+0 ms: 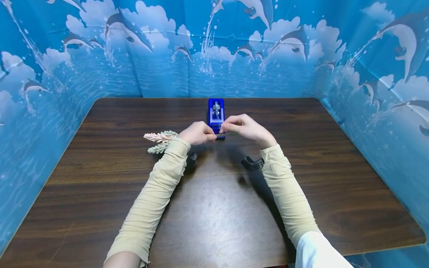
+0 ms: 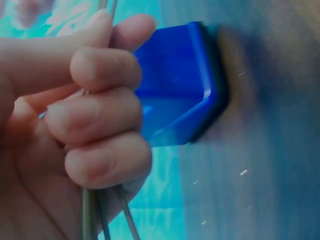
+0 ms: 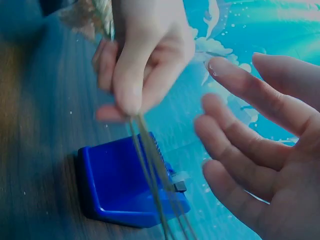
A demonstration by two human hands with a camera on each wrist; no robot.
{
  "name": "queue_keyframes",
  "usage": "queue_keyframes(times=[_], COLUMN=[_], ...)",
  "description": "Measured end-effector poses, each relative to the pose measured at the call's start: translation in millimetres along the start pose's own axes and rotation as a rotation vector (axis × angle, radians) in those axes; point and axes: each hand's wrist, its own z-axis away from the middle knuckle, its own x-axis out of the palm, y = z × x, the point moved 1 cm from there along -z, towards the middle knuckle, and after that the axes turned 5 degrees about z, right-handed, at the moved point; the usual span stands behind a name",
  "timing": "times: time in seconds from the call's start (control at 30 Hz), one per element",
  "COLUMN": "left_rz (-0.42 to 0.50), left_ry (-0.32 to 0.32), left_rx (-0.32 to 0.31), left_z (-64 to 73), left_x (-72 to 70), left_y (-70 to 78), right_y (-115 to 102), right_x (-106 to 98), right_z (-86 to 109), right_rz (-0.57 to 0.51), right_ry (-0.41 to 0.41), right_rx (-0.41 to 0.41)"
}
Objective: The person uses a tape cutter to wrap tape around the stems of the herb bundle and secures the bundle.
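Note:
My left hand [image 1: 197, 133] grips a bunch of thin stems [image 2: 88, 215], its fingers curled round them. The stems belong to artificial sprigs [image 1: 161, 138] with pale pink and grey-green heads, which stick out to the left. Their bare ends point right, across the near end of a blue tape dispenser [image 1: 216, 115]. My right hand [image 3: 260, 135] is just right of the dispenser, close to the stem ends. In the right wrist view its fingers are loosely bent and spread, with nothing visibly gripped. A shiny spot shows at one fingertip [image 3: 216, 67].
The dispenser stands at the back middle of a dark wooden table [image 1: 335, 178]. A blue dolphin-print curtain [image 1: 161, 78] hangs behind and beside the table. A black wrist device [image 1: 252, 163] sits under the right wrist, and another dark one [image 1: 191, 160] under the left.

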Motion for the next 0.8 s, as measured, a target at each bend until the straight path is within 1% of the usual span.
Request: queue_keyframes(times=[0.1,0.17,0.33,0.4,0.5,0.6,0.8], left_rz=[0.002,0.011,0.041,0.052,0.073,0.088,0.100], left_ry=[-0.025,-0.037,-0.046,-0.045,-0.041,-0.032,-0.025], left_rx=[0.008,0.004,-0.031,-0.045,-0.059,-0.065,-0.078], left_z=[4.9,7.5,13.4,15.5,18.4,20.7,22.1], left_x=[-7.8,-12.2,-20.6,-23.5,-27.6,-30.3,-31.0], left_y=[2.7,3.7,3.4,2.6,1.7,1.9,3.5], right_y=[5,7,11,10,8,7,2], right_x=[-2,-2,-4,-5,-7,-8,-9], right_z=[-1.6,-2.2,-1.0,0.5,3.0,4.8,6.0], right_rz=[0.001,-0.011,-0.083,-0.100,-0.112,-0.101,-0.074], right_ry=[-0.002,-0.020,-0.088,-0.107,-0.109,-0.100,-0.080], right_rx=[-0.001,0.015,0.048,0.049,0.054,0.051,0.047])
